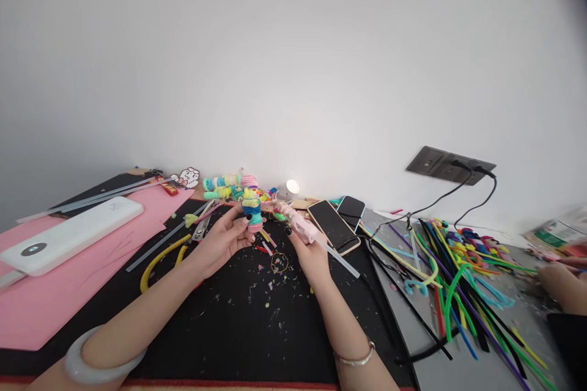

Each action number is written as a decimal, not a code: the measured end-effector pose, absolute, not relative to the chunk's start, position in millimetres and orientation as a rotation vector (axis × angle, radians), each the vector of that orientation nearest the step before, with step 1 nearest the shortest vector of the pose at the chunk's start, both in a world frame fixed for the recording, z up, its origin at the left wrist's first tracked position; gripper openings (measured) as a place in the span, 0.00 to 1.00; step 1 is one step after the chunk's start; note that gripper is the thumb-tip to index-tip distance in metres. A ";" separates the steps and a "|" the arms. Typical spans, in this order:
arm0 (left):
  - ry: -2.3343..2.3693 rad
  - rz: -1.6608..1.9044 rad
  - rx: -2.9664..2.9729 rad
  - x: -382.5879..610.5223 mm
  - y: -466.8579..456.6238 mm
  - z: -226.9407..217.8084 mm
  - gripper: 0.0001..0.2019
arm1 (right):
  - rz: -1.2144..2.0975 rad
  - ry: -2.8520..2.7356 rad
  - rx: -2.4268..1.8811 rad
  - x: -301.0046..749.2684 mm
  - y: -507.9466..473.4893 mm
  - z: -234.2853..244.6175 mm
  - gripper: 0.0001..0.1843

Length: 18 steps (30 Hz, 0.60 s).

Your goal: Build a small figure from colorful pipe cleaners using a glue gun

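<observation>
My left hand (223, 237) is closed round a small fuzzy figure (252, 209) wound from blue, yellow, green and pink pipe cleaners, holding it upright over the black mat (238, 324). My right hand (308, 255) grips a pink glue gun (300, 224) with a clear glue stick (337, 258) poking out of its back. The gun's tip points toward the figure, close beside it. A pale bangle sits on my left wrist and a thin bracelet on my right.
Two phones (339, 220) lie right of my hands. A heap of coloured pipe cleaners (463, 281) covers the grey surface at right, where another person's hand (562, 284) works. Yellow-handled pliers (160, 259), a white power bank (68, 235), pink paper and more fuzzy figures (227, 186) lie left and behind.
</observation>
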State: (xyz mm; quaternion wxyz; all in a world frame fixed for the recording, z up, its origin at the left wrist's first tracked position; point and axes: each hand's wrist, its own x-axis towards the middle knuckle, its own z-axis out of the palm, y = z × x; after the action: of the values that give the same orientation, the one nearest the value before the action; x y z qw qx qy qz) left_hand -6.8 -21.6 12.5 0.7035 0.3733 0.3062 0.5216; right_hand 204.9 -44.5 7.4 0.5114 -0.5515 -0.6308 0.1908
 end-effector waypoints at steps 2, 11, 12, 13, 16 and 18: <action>0.694 1.186 0.816 -5.8 -21.8 13.2 0.17 | 0.566 -1.492 -1.232 201.9 -46.6 4.6 0.12; 0.775 1.204 0.812 -3.9 -22.2 14.7 0.19 | 0.790 -1.500 -1.085 195.1 -50.5 8.4 0.12; 0.788 1.205 0.817 -3.6 -22.5 15.5 0.19 | 0.792 -1.502 -1.083 195.0 -50.7 9.1 0.12; 0.797 1.205 0.823 -3.4 -22.8 16.3 0.19 | 0.793 -1.505 -1.081 195.0 -50.8 9.4 0.12; 0.799 1.204 0.837 -3.3 -23.3 17.2 0.19 | 0.782 -1.518 -1.087 195.1 -50.6 8.6 0.11; 0.786 1.209 0.846 -3.6 -23.6 16.8 0.19 | 0.771 -1.529 -1.099 195.1 -50.2 7.5 0.12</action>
State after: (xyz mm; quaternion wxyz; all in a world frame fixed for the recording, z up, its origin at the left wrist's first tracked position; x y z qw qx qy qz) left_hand -3.6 -23.6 16.8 0.6706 0.3755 0.3487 0.5364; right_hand 195.1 -50.2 7.5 0.5255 -0.4594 -0.6393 0.3225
